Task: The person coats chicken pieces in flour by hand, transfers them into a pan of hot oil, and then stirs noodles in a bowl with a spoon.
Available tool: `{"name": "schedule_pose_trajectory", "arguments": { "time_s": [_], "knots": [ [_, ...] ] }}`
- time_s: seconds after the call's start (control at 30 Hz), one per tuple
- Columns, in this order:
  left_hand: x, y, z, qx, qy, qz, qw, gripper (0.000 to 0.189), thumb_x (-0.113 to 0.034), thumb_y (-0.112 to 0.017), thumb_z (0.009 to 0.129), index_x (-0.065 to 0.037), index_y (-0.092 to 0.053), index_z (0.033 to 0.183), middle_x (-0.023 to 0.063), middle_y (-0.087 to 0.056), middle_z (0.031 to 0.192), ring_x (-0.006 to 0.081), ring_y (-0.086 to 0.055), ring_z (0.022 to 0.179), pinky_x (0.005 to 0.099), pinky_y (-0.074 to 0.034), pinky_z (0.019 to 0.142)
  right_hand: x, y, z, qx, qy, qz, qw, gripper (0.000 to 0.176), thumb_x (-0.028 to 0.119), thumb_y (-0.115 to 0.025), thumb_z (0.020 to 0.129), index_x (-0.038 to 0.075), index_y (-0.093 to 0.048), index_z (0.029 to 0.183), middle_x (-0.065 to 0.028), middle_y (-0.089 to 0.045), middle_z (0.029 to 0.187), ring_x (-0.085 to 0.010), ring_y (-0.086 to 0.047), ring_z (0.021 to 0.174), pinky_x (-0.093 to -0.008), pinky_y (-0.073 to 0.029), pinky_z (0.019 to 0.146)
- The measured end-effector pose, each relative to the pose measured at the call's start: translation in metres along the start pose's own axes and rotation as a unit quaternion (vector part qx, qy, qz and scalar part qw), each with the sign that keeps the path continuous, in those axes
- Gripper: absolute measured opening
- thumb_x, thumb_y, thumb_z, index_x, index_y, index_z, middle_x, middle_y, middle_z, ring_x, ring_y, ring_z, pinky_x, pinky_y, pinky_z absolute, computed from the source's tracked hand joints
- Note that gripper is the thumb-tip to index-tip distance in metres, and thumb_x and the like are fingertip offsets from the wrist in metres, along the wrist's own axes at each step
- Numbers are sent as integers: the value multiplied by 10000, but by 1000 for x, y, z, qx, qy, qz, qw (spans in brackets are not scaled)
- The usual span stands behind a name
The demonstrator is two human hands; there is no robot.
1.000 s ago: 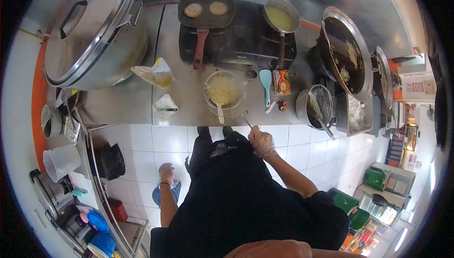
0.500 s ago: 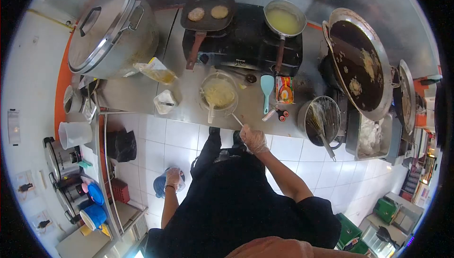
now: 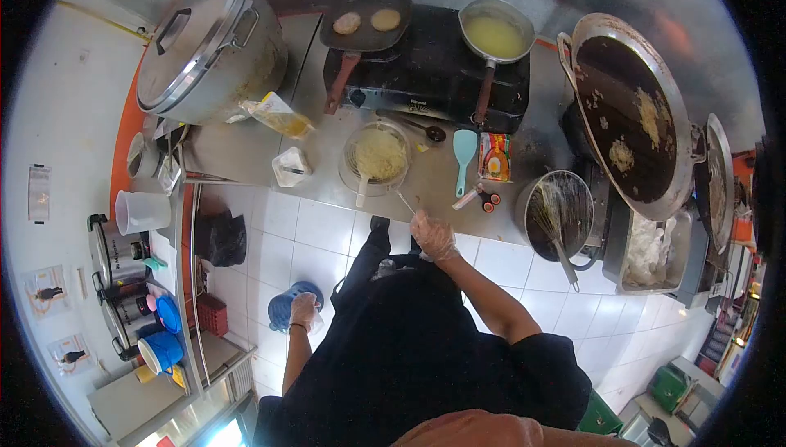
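My right hand (image 3: 434, 237), in a clear plastic glove, is closed on the end of a thin metal handle (image 3: 405, 201) at the counter's front edge. That handle leads to a bowl (image 3: 347, 170), where a round wire strainer seems to sit. Pale yellow mash (image 3: 381, 155) fills its middle, and a white utensil handle (image 3: 362, 191) sticks out towards me. Low at my side hangs my left hand (image 3: 303, 313), also gloved, above a blue container (image 3: 282, 309) on the floor; its fingers are not clear, and nothing is seen in it.
Behind the bowl, a black stove (image 3: 426, 91) carries a square pan (image 3: 365, 20) with two patties and a saucepan (image 3: 496, 31) of yellow liquid. A turquoise spatula (image 3: 465, 152), red packet (image 3: 495, 157), whisk pot (image 3: 557, 211) and large oil wok (image 3: 630, 111) are rightward; a big pot (image 3: 217, 62) stands left.
The view has shifted slightly, so the counter's left side appears farther right. My right hand stays on the handle, and my left hand still hangs low.
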State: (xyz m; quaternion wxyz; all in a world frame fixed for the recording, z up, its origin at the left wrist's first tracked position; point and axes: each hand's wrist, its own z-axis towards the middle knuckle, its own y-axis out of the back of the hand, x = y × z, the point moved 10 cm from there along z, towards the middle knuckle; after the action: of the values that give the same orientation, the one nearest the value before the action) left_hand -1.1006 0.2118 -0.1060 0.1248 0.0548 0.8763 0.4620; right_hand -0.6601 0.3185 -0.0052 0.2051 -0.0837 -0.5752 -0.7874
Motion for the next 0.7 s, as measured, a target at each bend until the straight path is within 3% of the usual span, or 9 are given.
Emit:
{"name": "schedule_pose_trajectory", "arguments": {
  "time_s": [0.07,0.1,0.2,0.33,0.5,0.6,0.7],
  "knots": [
    [1,1,-7,-74,-24,-15,997,90,-163,-584,830,-91,-625,794,145,-685,915,351,-650,967,475,-503,858,-4,-12,-1,53,-25,-18,998,131,142,-651,862,90,-553,932,-86,-553,740,-259,-669,606,-420,-523,499],
    [8,-5,-5,-55,-7,-32,998,87,-162,-590,826,-90,-627,797,145,-687,916,348,-650,967,475,-504,858,-6,-15,-2,81,-38,-28,996,148,139,-657,856,87,-553,946,-91,-558,757,-256,-667,606,-423,-523,497],
    [13,-7,2,-21,40,-118,992,84,-162,-603,818,-85,-635,805,141,-689,919,341,-651,967,474,-505,857,5,1,0,73,11,-32,997,294,139,-739,773,83,-560,999,-96,-574,816,-258,-670,618,-433,-522,502],
    [20,4,3,-48,90,-240,965,98,-168,-596,835,-89,-651,816,130,-687,918,336,-651,968,477,-503,856,-9,-17,-7,47,-43,38,997,465,129,-821,645,65,-556,1023,-120,-579,905,-288,-672,663,-443,-516,510],
    [16,9,14,-74,-38,-18,996,124,-173,-567,871,-101,-660,829,139,-681,905,337,-648,957,475,-493,867,2,-6,-2,71,-20,45,996,304,91,-734,740,58,-522,955,-130,-563,890,-334,-674,723,-462,-521,587],
    [22,4,21,-82,-61,-7,995,124,-162,-558,872,-108,-662,831,144,-682,912,348,-644,958,482,-487,872,-12,-19,-3,154,-139,82,975,150,85,-651,841,73,-517,907,-162,-581,851,-352,-671,755,-495,-509,624],
    [32,6,31,-52,-27,-45,997,116,-147,-560,862,-111,-663,822,142,-684,907,357,-641,962,488,-487,867,8,17,7,-2,-30,55,998,111,135,-612,907,69,-524,890,-221,-588,792,-400,-654,747,-512,-480,616]
  ]
}}
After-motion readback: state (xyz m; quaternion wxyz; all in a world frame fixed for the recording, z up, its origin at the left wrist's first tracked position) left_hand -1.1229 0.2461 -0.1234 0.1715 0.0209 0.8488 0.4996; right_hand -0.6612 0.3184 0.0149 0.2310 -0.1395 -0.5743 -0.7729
